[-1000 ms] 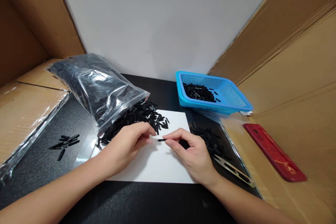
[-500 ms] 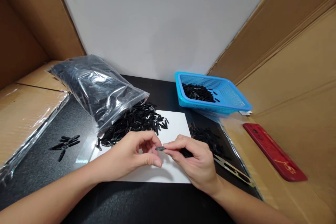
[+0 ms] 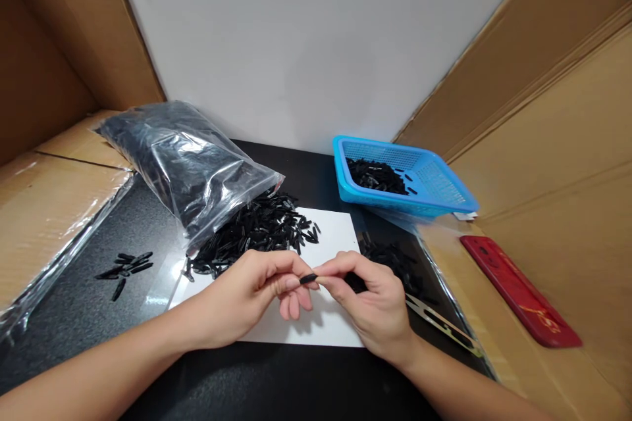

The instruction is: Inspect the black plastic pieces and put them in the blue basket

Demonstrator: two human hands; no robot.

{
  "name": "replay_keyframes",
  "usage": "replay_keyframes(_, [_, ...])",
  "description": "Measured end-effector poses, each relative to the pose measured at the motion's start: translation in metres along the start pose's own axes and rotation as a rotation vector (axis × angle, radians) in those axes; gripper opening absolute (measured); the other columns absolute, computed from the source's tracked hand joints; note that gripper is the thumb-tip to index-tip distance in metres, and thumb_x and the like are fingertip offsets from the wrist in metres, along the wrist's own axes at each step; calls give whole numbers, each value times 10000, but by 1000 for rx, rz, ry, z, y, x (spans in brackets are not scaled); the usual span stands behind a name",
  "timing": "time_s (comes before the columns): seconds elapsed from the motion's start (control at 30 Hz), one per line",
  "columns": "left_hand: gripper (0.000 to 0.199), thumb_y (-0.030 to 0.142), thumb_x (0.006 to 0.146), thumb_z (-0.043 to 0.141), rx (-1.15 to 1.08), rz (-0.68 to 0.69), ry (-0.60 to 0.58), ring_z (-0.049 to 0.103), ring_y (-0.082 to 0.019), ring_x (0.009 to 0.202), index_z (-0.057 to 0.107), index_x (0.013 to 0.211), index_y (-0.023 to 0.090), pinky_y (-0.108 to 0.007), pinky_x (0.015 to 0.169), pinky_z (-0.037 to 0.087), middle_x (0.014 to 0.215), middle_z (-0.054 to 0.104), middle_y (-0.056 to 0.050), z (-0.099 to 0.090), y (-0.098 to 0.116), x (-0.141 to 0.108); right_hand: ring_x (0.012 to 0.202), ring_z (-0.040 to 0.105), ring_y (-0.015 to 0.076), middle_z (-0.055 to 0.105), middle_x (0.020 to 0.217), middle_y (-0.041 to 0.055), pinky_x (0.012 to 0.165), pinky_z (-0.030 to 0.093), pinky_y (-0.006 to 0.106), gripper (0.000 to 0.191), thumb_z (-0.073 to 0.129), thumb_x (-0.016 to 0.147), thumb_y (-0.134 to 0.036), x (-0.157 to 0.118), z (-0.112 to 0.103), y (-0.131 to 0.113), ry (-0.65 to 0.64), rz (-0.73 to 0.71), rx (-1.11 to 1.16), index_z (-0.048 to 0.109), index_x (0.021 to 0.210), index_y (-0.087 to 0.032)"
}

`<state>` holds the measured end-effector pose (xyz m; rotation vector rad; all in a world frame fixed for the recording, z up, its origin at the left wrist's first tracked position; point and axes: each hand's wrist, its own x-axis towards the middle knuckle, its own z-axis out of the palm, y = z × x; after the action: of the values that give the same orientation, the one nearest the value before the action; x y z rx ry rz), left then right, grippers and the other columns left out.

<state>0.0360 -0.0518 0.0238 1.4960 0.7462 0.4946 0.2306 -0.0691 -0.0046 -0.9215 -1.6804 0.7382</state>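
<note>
Between my two hands, over a white sheet, is one small black oblong piece. My left hand pinches its left end with thumb and forefinger; the other fingers curl loosely below. At the right end, the thumb and forefinger of my right hand are also closed on it. A heap of similar black pieces lies just beyond my left hand, partly on the sheet. More dark pieces lie behind my right hand, which partly hides them.
A full clear plastic bag leans over the heap. Back right stands a blue basket holding black pieces. Several loose pieces lie at left. A flat metal tool and a red flat case are at right. Cardboard walls flank the table.
My left thumb and forefinger, apart before, have closed on the black piece. The piece has turned slightly, and my right hand keeps its pinch. The view has shifted a little.
</note>
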Motion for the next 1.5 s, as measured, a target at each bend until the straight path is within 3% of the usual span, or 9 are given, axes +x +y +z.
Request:
replay_keyframes(0.17, [356, -33, 833, 397, 602, 149, 70, 538, -153, 782, 634, 982, 188, -276, 716, 408, 875, 621, -19, -24, -4, -1, 574, 626, 129, 705, 659, -12, 554, 505, 205, 79, 690, 822, -144, 0, -1, 0, 51, 70, 17, 714, 791, -212])
replay_keyframes(0.3, [270, 6, 830, 507, 1082, 185, 21, 461, -208, 863, 650, 928, 213, -318, 730, 332, 959, 553, -44, -45, -7, -5, 576, 584, 121, 661, 667, -15, 554, 479, 211, 40, 686, 827, -187, -2, 0, 4, 48, 162, 79, 695, 799, -215])
replay_keyframes(0.5, [195, 38, 865, 518, 1255, 227, 9, 423, -214, 809, 616, 822, 200, -336, 707, 267, 891, 496, -42, -45, -15, 0, 367, 281, 54, 469, 468, -94, 349, 201, 140, 215, 583, 909, -382, 1, 4, 6, -28, 570, 659, 490, 793, -225])
replay_keyframes(0.63, [185, 74, 905, 489, 1286, 278, 76, 423, -213, 808, 563, 773, 180, -345, 718, 280, 871, 505, -46, -41, -23, 8, 348, 254, 18, 502, 497, -83, 356, 170, 136, 335, 608, 894, -375, 8, 4, 5, -4, 688, 815, 407, 691, -199])
replay_keyframes(0.77, [198, 72, 924, 420, 1042, 325, 194, 453, -189, 814, 550, 814, 174, -318, 727, 337, 890, 546, -45, -33, -22, 11, 340, 272, -6, 576, 534, -63, 356, 159, 119, 359, 678, 857, -356, 10, 3, 9, -34, 714, 799, 409, 689, -187])
replay_keyframes(0.87, [168, 98, 894, 459, 673, 149, 350, 470, -134, 671, 535, 771, 183, -257, 626, 344, 732, 540, 16, -21, -15, 9, 338, 297, -2, 637, 565, -47, 353, 159, 109, 306, 733, 811, -319, 10, 4, 11, -63, 714, 792, 452, 778, -201])
replay_keyframes(1.07, [137, 281, 893, 571, 62, -79, 314, 507, -108, 619, 641, 851, 171, -227, 573, 365, 706, 620, 21, -5, -7, 7, 360, 324, -5, 574, 549, -53, 362, 172, 114, 246, 746, 803, -368, 9, 6, 7, -78, 753, 791, 626, 852, -158])
replay_keyframes(1.37, [222, 311, 917, 563, -131, -131, 269, 536, -104, 660, 568, 1094, 178, -226, 590, 380, 825, 685, -5, -4, -7, 6, 380, 266, 6, 513, 581, -42, 360, 106, 168, 464, 700, 811, -522, 9, 2, 16, -76, 758, 843, 519, 603, -148])
replay_keyframes(1.5, [184, 276, 913, 556, -65, -110, 270, 546, -112, 672, 547, 1067, 177, -243, 620, 401, 821, 693, -8, -2, -5, 6, 407, 346, 52, 533, 598, -45, 387, 226, 191, 272, 669, 860, -437, 5, 1, 14, -110, 592, 501, 617, 780, -183])
